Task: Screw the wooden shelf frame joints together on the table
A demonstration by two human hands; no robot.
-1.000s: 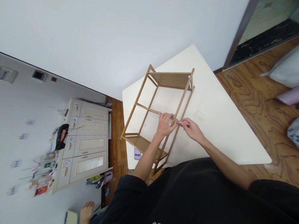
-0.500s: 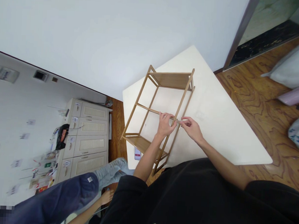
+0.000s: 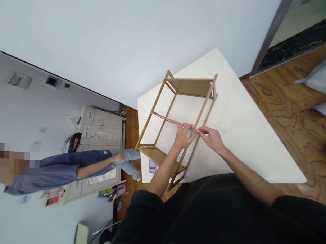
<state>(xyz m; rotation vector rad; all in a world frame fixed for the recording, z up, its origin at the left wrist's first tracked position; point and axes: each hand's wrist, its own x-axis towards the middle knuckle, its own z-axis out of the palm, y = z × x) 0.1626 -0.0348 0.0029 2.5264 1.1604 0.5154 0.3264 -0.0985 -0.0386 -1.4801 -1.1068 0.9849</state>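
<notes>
A light-brown wooden rack [image 3: 193, 87] with two panels and thin bars lies tipped over on the white table [image 3: 240, 139]. Around the junction of its middle crossbar and near upright, my left hand [image 3: 181, 136] is closed, thumb and fingers on the wood. My right hand [image 3: 212, 138] comes in from the right, fingertips pinched on a small metal hex key [image 3: 196, 133] against the outer side of that upright. The fingers cover most of the key, and the joint behind them is hidden.
A phone [image 3: 152, 167] lies on the table beside the rack's lower panel. Another person [image 3: 96, 162] stands left, near white cabinets [image 3: 104, 134]. A wall rises behind the table. White plastic bags [image 3: 320, 76] sit on the wooden floor at right.
My view has shifted slightly, so the rack appears a bit farther right. The hex key has turned and shows less between my right fingers. The other person has moved farther back, beside the cabinets.
</notes>
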